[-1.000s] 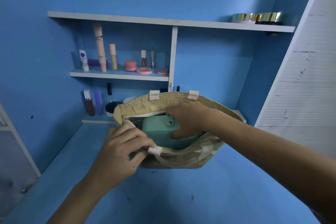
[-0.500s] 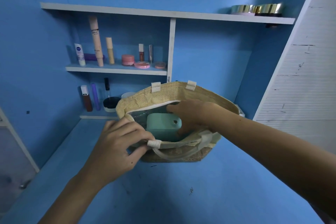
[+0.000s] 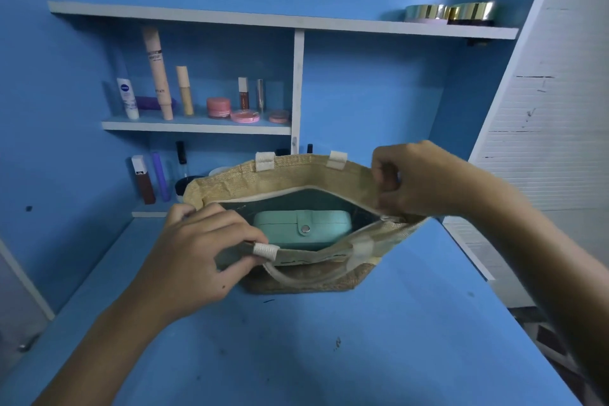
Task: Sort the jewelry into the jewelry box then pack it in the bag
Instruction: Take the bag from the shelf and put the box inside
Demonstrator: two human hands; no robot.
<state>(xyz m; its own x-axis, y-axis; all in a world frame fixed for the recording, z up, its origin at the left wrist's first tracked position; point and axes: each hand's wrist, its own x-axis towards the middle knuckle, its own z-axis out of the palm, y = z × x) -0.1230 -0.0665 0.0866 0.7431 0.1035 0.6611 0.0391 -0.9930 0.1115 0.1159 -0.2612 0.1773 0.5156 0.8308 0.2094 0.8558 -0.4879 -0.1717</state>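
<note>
Woven bag (image 3: 346, 175) stands on the blue counter (image 3: 329, 339), mouth held wide. Mint jewelry box (image 3: 301, 229) lies flat inside the bag, snap tab facing up. Left hand (image 3: 197, 257) pinches the bag's near rim beside the handle loop, fingers curled on the fabric. Right hand (image 3: 418, 178) grips the bag's far-right rim, fingers closed around it. Cosmetics stand on the shelf (image 3: 197, 126) behind the bag.

A blue desk (image 3: 329, 356) lies under the grip. Up and left of it, a shelf (image 3: 194, 127) carries tubes (image 3: 157, 72) and pink jars (image 3: 218, 107). Higher and to the right, the top shelf (image 3: 329, 23) bears two gold-rimmed tins (image 3: 449, 12).
</note>
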